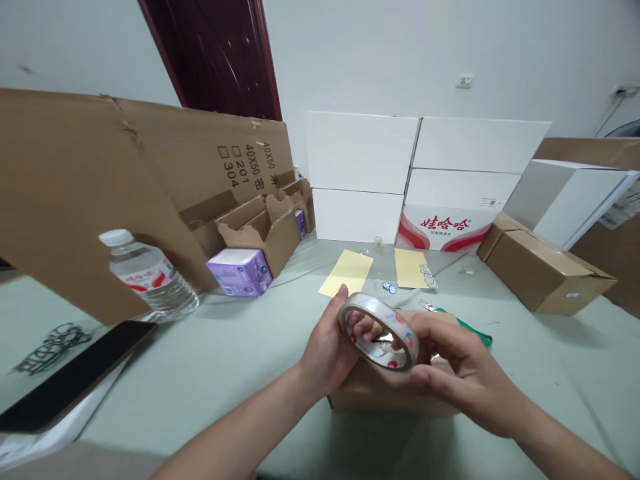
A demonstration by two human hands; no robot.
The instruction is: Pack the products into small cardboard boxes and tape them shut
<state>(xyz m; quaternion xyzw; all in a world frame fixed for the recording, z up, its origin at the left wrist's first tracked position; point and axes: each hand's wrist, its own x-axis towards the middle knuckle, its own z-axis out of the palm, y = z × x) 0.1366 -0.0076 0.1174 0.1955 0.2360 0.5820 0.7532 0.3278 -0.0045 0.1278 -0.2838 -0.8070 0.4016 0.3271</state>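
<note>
A roll of clear tape (377,303) with small red and blue prints is held up in front of me. My left hand (330,347) grips its left side, with fingers showing through the ring. At the right edge of the roll, my right hand (455,363) pinches with thumb and fingers. Directly below lies a small brown cardboard box (390,393), partly covered by both hands. Behind the box, a green-handled tool (477,333) with a metal tip lies partly hidden.
Two yellow paper sheets (350,270) lie further back. On the left are a water bottle (155,277), a purple tissue pack (240,272), an open carton (283,240) and a black phone-like slab (75,377). A brown box (545,267) stands right; white panels (363,153) rise behind.
</note>
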